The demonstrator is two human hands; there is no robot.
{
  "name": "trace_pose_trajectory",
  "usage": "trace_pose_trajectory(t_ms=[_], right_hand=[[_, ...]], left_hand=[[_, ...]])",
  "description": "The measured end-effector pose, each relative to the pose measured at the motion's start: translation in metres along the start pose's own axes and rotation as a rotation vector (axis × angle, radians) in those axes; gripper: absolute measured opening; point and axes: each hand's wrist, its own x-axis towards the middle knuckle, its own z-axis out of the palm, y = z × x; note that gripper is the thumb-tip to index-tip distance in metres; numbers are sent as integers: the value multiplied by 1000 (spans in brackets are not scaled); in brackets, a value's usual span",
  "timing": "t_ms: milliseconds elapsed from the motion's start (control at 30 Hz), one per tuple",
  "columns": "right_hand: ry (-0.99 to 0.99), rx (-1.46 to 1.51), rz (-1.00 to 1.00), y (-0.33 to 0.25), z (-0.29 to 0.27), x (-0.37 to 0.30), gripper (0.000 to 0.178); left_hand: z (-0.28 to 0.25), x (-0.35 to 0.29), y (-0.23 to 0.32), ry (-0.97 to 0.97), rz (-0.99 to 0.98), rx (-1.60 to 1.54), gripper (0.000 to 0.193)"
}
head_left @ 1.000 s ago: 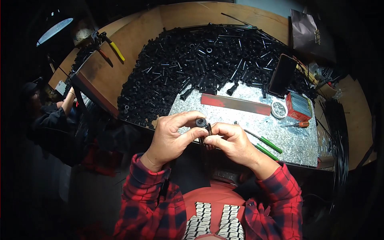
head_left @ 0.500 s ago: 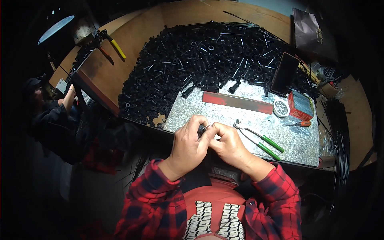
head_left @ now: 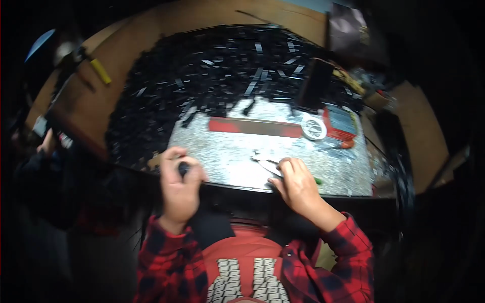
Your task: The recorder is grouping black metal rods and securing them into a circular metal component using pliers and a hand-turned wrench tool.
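My left hand (head_left: pixel 180 194) is closed around a small black cylindrical part (head_left: pixel 183 169), whose round end shows between thumb and fingers. Green-handled pliers (head_left: pixel 264 163) lie on the speckled grey board (head_left: pixel 227 169), jaws pointing away to the left. Over their handles is my right hand (head_left: pixel 302 187), its fingers curled around them and the thumb on the near side. Most of the green grips are hidden beneath that hand; one tip shows to its right. Motion blurs the picture.
A large heap of black parts (head_left: pixel 202 76) fills the table behind the board. On the board lie a red-and-brown bar (head_left: pixel 255 127), a round white container (head_left: pixel 313 128), a red box (head_left: pixel 339 123) and an orange-handled tool (head_left: pixel 346 144). A dark phone (head_left: pixel 316 83) leans behind. A co-worker's hand (head_left: pixel 48 143) shows far left.
My hands have parted. The left moved left with the black part; the right went to the pliers' handles. The whole view has shifted, so the table sits further left.
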Motion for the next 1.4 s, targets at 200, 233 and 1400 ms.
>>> trace_pose_trajectory(t_ms=[200,233,1400], right_hand=[[-36,-292,49,28,-3,-33,30],[-34,-310,68,30,-3,-34,30],[195,-569,-389,-28,-26,22,33]], left_hand=[[-12,-5,-18,-133,-176,-130,16],[-7,-4,-21,-154,-178,-147,16],[8,-43,-28,-190,-69,69,73]])
